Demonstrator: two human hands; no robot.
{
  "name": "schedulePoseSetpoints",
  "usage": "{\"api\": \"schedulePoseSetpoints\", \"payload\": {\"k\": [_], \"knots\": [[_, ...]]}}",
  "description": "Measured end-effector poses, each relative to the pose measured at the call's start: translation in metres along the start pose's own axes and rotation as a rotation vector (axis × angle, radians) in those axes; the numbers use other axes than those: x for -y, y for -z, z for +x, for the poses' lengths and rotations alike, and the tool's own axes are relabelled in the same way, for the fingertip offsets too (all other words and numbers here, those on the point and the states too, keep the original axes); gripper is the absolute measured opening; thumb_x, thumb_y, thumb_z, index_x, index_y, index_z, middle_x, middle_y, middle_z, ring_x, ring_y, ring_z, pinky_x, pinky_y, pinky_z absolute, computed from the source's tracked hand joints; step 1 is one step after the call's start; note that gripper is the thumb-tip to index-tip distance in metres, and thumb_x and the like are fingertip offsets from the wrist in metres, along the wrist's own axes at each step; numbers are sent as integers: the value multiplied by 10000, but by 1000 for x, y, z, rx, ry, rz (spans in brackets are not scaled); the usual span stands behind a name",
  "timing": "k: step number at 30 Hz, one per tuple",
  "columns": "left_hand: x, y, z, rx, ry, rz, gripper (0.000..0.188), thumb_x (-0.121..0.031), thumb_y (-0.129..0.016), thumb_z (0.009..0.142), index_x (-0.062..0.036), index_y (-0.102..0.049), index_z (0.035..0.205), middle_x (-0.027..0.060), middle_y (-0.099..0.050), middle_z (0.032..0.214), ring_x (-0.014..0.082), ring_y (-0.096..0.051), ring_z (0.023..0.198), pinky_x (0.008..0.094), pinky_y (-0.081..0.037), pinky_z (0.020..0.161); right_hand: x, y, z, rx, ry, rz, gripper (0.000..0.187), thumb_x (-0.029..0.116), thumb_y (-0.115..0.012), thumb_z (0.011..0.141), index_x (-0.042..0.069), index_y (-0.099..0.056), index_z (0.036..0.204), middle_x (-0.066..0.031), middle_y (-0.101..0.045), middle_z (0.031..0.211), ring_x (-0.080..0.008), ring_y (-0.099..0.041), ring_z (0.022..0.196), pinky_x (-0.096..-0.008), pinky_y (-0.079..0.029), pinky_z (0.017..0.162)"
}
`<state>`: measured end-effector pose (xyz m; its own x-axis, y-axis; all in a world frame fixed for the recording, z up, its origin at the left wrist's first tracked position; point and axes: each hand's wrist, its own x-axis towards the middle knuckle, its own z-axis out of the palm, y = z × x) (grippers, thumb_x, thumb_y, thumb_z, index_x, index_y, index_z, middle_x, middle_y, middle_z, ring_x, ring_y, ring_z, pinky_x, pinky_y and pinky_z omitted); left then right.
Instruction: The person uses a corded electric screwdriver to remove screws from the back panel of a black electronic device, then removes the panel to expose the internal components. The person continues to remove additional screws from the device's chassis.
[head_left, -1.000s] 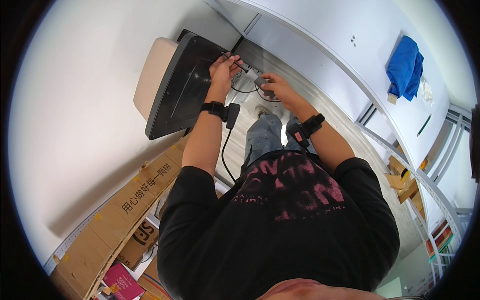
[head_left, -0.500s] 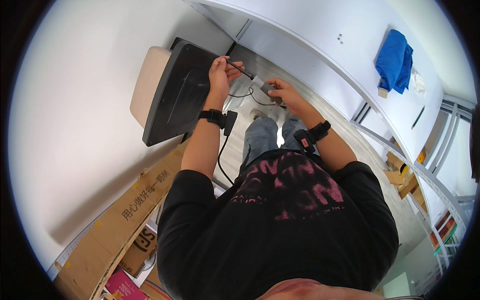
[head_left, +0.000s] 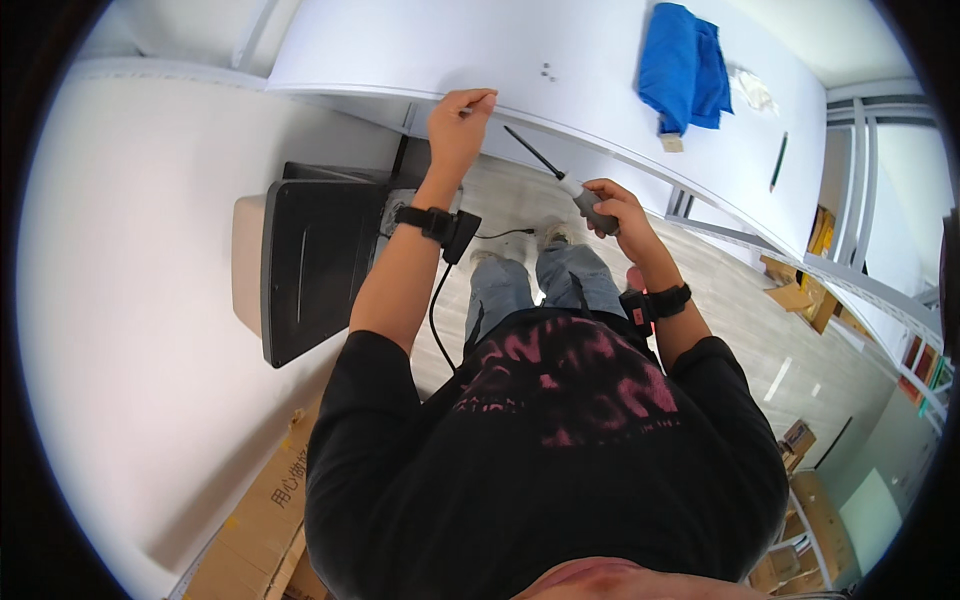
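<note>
Several metal bits (head_left: 546,73) loose on the desk (head_left: 400,50), screwdriver (head_left: 570,184) gripped in right hand (head_left: 622,210), left hand (head_left: 456,132) pinched, contents unclear: work, I judge, part-done, bits left to deal with.

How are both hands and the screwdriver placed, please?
Right hand around screwdriver handle. Left hand pinched near table edge, contents unclear. Screwdriver tip apart from left hand; nothing seen between them.

- Blue cloth (head_left: 683,65) on white bench (head_left: 380,45)
- Metal bits (head_left: 547,72) left of the cloth
- Pale block (head_left: 671,144) at its near end
- White scrap (head_left: 754,91) just right of it
- Pencil (head_left: 779,160) farther right
</note>
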<state>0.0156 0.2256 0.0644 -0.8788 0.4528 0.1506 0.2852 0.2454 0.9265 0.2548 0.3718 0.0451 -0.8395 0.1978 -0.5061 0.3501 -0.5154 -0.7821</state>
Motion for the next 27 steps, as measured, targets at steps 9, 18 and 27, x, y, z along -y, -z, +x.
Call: {"api": "schedulePoseSetpoints", "payload": {"k": [9,18,27], "knots": [[13,-72,16,-127,-342,432,68,-195,-742,716,-197,-745,784,-59,-576,760,175,-485,810,386,-311,796,-19,62,-33,-123,21,122,365,109,-476,762,28,-537,1113,-82,-592,847,-131,-553,649,-229,-406,523],[13,-57,18,-52,-305,334,113,-145,-741,711,-155,-740,824,-18,-598,709,185,-506,762,344,-384,719,-9,57,-18,-63,2,87,358,108,-479,765,29,-536,1110,-87,-596,835,-129,-552,650,-231,-413,536],[35,96,-100,41,-77,290,76,-72,-694,744,-38,-689,812,94,-630,735,229,-582,663,330,-467,610,-22,-27,41,204,-173,-58,370,103,-476,778,12,-519,1134,-122,-595,845,-159,-559,640,-248,-422,522]]}}
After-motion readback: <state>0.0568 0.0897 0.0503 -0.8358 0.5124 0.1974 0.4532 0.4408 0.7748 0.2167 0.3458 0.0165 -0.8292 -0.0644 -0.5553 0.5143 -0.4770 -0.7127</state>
